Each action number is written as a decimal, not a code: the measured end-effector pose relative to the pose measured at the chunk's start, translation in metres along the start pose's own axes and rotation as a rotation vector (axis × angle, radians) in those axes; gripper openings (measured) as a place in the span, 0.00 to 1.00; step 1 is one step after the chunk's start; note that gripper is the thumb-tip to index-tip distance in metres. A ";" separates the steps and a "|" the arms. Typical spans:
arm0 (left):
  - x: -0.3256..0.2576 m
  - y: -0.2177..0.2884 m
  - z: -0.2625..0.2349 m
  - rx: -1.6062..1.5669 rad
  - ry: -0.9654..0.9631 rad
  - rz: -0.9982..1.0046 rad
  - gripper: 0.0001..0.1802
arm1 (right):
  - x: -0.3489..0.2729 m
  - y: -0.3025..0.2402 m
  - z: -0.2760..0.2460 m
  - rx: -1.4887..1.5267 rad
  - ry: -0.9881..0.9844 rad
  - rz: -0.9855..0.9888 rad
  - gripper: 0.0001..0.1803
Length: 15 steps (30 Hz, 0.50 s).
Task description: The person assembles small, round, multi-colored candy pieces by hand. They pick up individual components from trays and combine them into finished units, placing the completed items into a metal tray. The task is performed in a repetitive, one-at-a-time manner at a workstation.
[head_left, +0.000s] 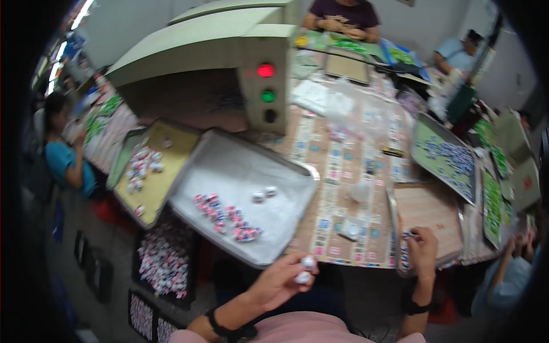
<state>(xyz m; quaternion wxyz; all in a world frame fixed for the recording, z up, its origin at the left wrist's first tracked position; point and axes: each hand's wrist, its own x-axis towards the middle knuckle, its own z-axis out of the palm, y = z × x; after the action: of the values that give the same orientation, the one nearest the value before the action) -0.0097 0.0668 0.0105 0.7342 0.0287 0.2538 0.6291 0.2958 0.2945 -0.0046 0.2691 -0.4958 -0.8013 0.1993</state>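
My left hand (279,284) is closed around two small round white pieces (303,278), just off the front edge of the silver tray (280,228). That tray holds a cluster of small pink, white and dark-blue pieces (217,214) and two white round pieces (264,194) set apart from them. My right hand (423,250) has its fingertips pinched together at the left rim of a shallow tray with a light brown base (429,214). Whatever is between them is too small to make out. Beneath these fingers, a row of tiny white and dark-blue pieces (405,257) runs along the rim.
A beige machine (271,46) with red and green lights stands behind the silver tray. A yellow-lined tray (166,186) with white pieces lies left. At right is a tray of blue-and-white pieces (446,154). Filled dark bins (163,263) sit low left. Other people work around.
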 end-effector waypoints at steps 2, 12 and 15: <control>0.003 -0.008 0.000 -0.070 -0.050 -0.086 0.13 | 0.000 0.008 -0.001 -0.007 -0.013 0.010 0.12; -0.005 -0.020 -0.002 -0.013 -0.092 -0.055 0.17 | -0.017 -0.077 0.004 0.640 -0.213 0.216 0.10; -0.004 -0.016 0.000 0.019 -0.080 -0.021 0.19 | -0.022 -0.115 0.014 0.804 -0.296 0.266 0.09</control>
<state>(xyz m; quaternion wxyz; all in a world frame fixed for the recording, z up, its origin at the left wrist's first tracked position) 0.0044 0.0595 0.0066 0.7501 0.0580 0.2304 0.6172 0.2161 0.2243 0.0464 0.2949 -0.4165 -0.6194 0.5966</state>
